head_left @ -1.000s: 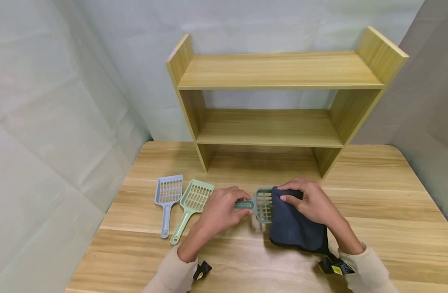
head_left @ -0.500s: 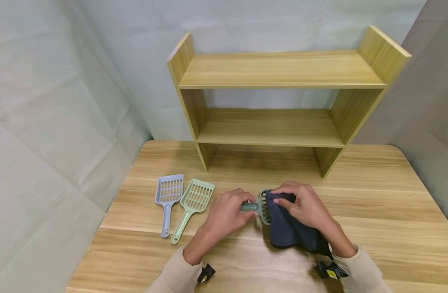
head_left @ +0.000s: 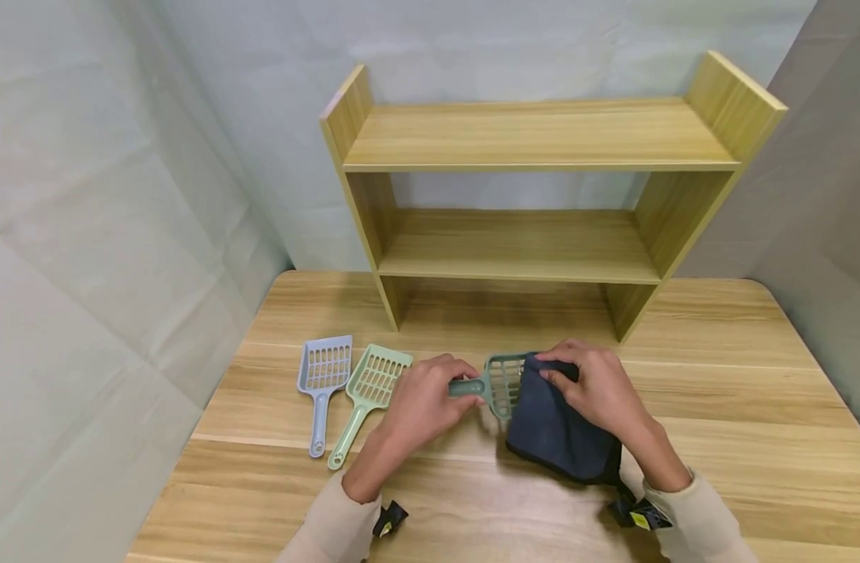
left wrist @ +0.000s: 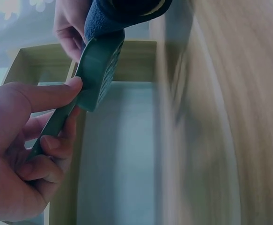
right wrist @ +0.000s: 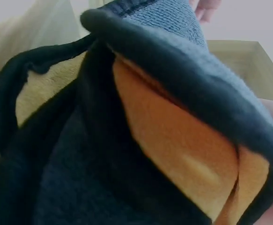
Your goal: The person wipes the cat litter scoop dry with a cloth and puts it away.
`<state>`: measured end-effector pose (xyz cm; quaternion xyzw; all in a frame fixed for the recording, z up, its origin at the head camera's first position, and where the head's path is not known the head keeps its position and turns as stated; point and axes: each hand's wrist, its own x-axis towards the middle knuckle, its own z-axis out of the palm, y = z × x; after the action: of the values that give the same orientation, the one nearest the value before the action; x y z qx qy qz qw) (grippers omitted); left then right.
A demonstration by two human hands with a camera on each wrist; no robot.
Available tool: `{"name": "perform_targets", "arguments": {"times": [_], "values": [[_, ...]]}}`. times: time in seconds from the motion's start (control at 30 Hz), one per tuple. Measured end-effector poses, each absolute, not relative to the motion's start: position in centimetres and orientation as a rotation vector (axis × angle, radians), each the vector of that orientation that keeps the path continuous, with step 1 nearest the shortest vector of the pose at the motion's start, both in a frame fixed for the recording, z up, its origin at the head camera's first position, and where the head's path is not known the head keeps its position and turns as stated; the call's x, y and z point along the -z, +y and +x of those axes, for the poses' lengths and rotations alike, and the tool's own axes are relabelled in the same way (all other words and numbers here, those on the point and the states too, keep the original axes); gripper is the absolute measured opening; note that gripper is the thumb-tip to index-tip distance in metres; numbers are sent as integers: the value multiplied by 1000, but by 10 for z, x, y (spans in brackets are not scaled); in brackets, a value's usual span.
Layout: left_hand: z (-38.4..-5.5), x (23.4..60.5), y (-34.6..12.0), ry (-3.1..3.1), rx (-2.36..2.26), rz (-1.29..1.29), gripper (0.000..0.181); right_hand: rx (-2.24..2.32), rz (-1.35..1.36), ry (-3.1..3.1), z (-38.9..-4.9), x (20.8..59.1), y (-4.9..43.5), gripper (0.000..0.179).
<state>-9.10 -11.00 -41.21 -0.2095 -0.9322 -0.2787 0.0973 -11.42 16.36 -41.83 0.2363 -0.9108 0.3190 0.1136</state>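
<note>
My left hand [head_left: 426,399] grips the handle of a dark green slotted litter scoop [head_left: 502,387], held a little above the table. In the left wrist view the thumb lies along the scoop [left wrist: 96,70], with other fingers curled round its handle. My right hand [head_left: 602,387] pinches a dark blue cloth [head_left: 564,434] over the scoop's far end, hiding that part. The cloth hangs down in folds, and the right wrist view shows its yellow-orange underside [right wrist: 173,136] and dark edging. Left of my left hand lie a light green litter scoop [head_left: 379,379] and a pale blue litter scoop [head_left: 324,367].
A wooden shelf unit [head_left: 521,244] with two boards and raised sides stands at the back of the wooden table [head_left: 739,422]. Pale cloth walls [head_left: 120,195] enclose the table at the back and sides.
Over the last second my hands have come closer together, then apart again. Since half a second ago, the dark green scoop has shifted left and tilted, with more slots showing beside the cloth.
</note>
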Motion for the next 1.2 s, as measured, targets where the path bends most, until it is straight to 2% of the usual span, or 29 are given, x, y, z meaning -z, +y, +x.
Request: {"name": "perform_targets", "arguments": {"times": [0.47, 0.7, 1.2], "values": [[-94, 410, -105, -2756, 801, -567, 26, -1087, 550, -2791, -120, 411, 151, 23], [-96, 410, -99, -2764, 729, -603, 28, -1122, 599, -2793, -122, 414, 139, 20], [-101, 400, -115, -2779, 930, -464, 28, -977, 538, -2712, -122, 402, 159, 25]]}}
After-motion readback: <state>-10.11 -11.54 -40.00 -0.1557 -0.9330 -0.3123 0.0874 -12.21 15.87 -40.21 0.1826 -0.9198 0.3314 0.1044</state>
